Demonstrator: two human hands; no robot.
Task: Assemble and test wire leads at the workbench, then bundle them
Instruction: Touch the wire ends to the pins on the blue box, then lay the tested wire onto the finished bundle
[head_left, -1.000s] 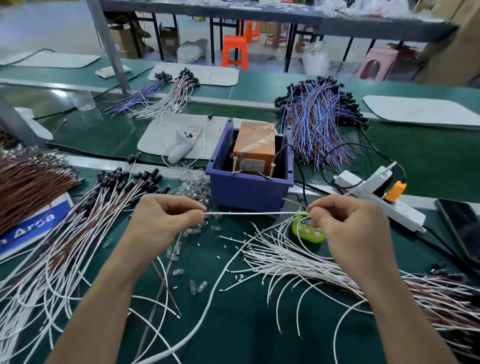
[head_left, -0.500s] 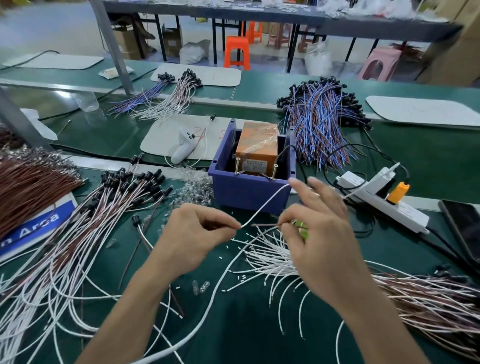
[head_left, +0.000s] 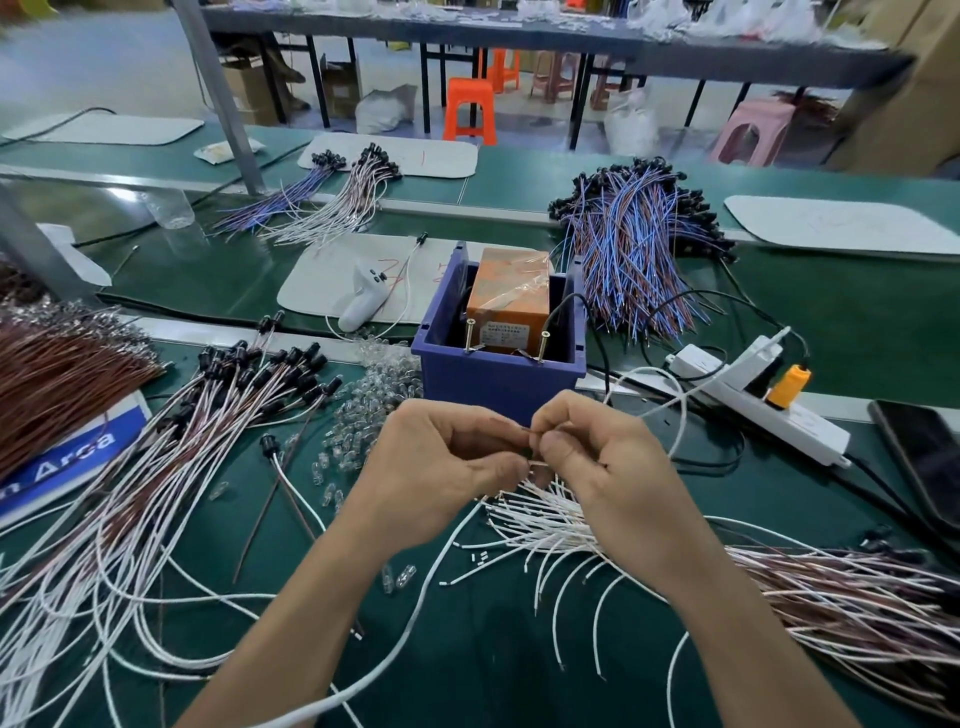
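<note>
My left hand (head_left: 441, 467) and my right hand (head_left: 597, 462) meet fingertip to fingertip just in front of the blue bin (head_left: 498, 384). Both pinch the bare end of a thin white wire lead (head_left: 675, 410), which loops up and out to the right of my right hand. What sits between the fingertips is too small to make out. A fan of loose white leads (head_left: 550, 525) lies on the green mat under my right wrist. Finished leads with black sockets (head_left: 244, 379) spread out at the left. Small clear bulbs (head_left: 363, 410) lie scattered left of the bin.
An orange box with two upright metal pins (head_left: 511, 301) sits inside the bin. A white power strip (head_left: 769, 400) and a dark phone (head_left: 924, 457) lie at the right. Blue and brown wire bundles (head_left: 639, 260) lie behind. Brown leads (head_left: 57, 374) pile up at far left.
My hands, first held apart with the white wire stretched straight between them, have come together in front of the bin. The wire now loops off to the right.
</note>
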